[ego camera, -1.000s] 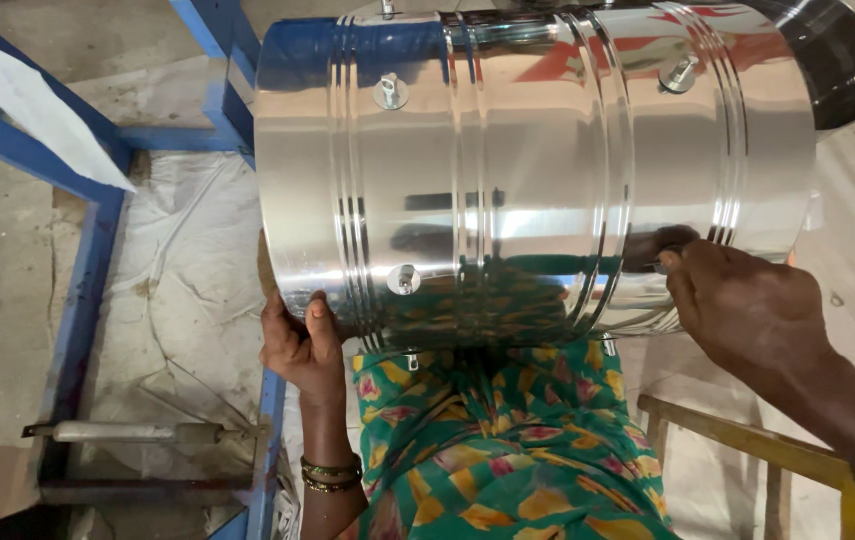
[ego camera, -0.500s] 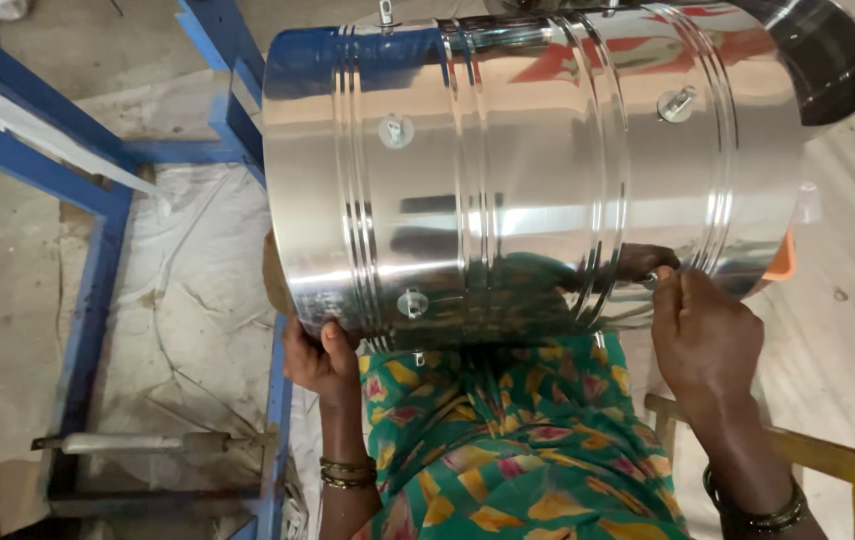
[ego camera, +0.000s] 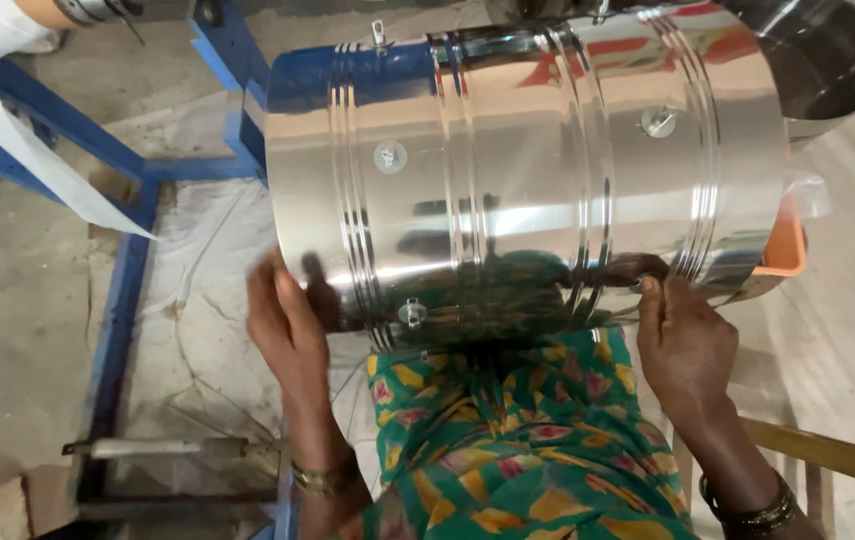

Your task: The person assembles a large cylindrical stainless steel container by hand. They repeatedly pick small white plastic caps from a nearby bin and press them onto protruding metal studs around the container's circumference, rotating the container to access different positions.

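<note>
**Steel drum steadied on the lap**

The left hand (ego camera: 287, 320) lies flat against the drum's (ego camera: 527, 170) end rim; the right hand (ego camera: 682, 345) pinches a small fitting at its lower edge. The one drum lies sideways across the lap. Four studs show. It could roll off, since neither hand wraps it.
</note>
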